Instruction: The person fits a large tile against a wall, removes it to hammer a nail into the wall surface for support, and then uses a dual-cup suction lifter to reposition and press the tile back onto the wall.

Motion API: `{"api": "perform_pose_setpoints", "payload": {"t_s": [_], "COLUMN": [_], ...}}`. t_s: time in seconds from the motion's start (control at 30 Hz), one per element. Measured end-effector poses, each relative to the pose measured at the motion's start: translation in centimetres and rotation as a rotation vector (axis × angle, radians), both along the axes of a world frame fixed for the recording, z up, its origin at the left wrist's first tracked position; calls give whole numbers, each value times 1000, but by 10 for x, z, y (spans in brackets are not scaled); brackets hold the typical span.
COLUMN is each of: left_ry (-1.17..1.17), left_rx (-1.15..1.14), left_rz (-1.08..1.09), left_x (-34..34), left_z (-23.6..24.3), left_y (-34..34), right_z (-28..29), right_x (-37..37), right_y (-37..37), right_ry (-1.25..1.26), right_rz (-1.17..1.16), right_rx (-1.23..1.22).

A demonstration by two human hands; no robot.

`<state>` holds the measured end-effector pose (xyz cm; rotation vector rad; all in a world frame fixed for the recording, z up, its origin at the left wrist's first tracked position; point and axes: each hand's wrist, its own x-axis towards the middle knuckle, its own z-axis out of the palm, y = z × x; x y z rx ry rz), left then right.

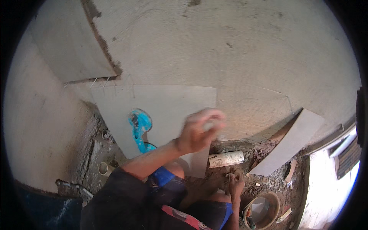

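Observation:
A large pale tile (pixel 172 99) stands against the lower wall. Stuck to its face is a blue two-cup suction lifter (pixel 138 126), smeared with dried mortar. My left hand (pixel 202 128) is raised in front of the tile's right part, its fingers bent and smeared by motion; whether anything is in them is unclear. Lower down, near my knee, my right hand (pixel 235 183) has its fingers closed around something small and pale that I cannot make out. Just beyond it, a whitish cylinder-like piece (pixel 226 159) lies on the dirt by the tile's lower right corner.
A cut tile piece (pixel 289 142) leans on the wall at right. A bucket (pixel 276 209) with tools inside stands at lower right. Another tile (pixel 71 42) is fixed at upper left, above thin white spacers (pixel 106 81). A small cup (pixel 103 168) sits at left.

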<state>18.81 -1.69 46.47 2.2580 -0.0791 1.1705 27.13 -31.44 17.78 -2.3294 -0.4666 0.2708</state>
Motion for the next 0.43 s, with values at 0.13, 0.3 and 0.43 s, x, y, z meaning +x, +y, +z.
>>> {"api": "perform_pose_setpoints", "payload": {"t_s": [0.13, 0.3, 0.43], "left_ry": [-188, 43, 391], "left_rx": [85, -704, -993], "left_rz": [731, 739, 351], "left_x": [-125, -207, -224], "left_z": [-45, -144, -160], "left_y": [54, 108, 131], "right_z": [49, 87, 104], "right_x": [17, 6, 6], "right_y": [69, 163, 202], "right_ry": [206, 362, 576], "right_rz": [266, 656, 640], "right_rx": [323, 501, 219]}}
